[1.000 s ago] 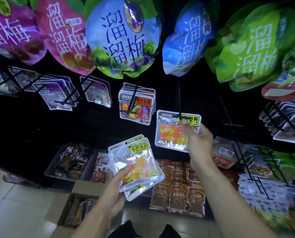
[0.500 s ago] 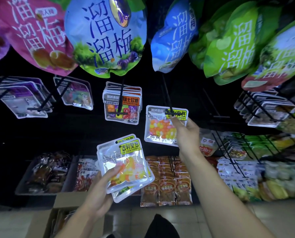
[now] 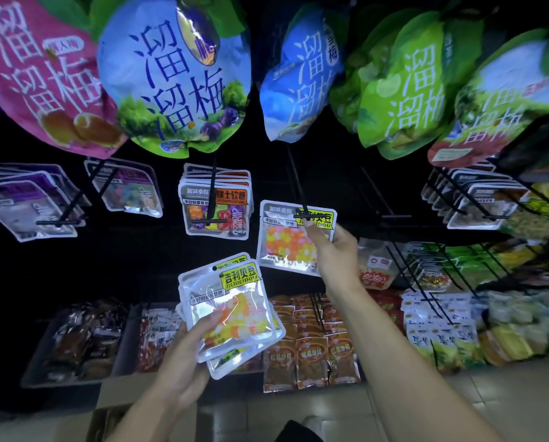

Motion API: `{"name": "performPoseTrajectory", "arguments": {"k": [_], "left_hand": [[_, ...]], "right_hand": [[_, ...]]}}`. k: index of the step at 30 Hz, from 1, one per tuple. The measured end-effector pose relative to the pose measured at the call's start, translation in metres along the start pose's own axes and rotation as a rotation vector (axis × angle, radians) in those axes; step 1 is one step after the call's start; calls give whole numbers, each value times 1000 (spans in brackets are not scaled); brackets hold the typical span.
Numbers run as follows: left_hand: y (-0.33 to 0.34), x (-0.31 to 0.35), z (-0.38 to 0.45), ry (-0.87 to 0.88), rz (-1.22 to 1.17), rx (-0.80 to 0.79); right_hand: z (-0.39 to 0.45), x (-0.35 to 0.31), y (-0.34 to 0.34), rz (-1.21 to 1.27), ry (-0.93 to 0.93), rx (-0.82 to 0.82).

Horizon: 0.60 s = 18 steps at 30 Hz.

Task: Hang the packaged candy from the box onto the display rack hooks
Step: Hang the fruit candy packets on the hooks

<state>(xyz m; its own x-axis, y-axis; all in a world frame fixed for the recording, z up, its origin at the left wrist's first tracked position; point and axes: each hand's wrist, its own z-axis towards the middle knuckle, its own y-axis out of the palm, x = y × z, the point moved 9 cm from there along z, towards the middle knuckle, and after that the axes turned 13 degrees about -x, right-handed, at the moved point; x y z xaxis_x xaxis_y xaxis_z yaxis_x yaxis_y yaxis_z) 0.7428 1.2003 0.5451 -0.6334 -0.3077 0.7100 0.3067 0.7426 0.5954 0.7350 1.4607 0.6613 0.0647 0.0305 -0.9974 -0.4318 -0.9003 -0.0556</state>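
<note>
A clear candy pack with a yellow label (image 3: 282, 239) sits at the tip of a black rack hook (image 3: 300, 193). My right hand (image 3: 337, 250) pinches its upper right corner. My left hand (image 3: 183, 362) grips a small stack of the same candy packs (image 3: 231, 307) from below, lower and left of the hook. The cardboard box (image 3: 113, 406) stands on the floor at the bottom left, partly hidden by my left arm.
A hook with orange-labelled candy packs (image 3: 215, 202) hangs just left. Large plum bags (image 3: 174, 74) hang overhead. More hooks with packs (image 3: 471, 199) fill the right side, an empty hook (image 3: 384, 202) lies between. Trays of snacks (image 3: 311, 355) sit below.
The view has tilted and shifted, so the rack sits differently in frame. My right hand stays on the pack at the hook tip. The left hand keeps the stack.
</note>
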Motion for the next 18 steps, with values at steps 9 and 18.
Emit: {"name": "performPoseTrajectory", "arguments": {"k": [9, 18], "left_hand": [[8, 1, -9, 0, -15, 23], [-14, 1, -33, 22, -45, 108]], "right_hand": [[15, 0, -1, -12, 12, 12], [0, -1, 3, 31, -44, 25]]}}
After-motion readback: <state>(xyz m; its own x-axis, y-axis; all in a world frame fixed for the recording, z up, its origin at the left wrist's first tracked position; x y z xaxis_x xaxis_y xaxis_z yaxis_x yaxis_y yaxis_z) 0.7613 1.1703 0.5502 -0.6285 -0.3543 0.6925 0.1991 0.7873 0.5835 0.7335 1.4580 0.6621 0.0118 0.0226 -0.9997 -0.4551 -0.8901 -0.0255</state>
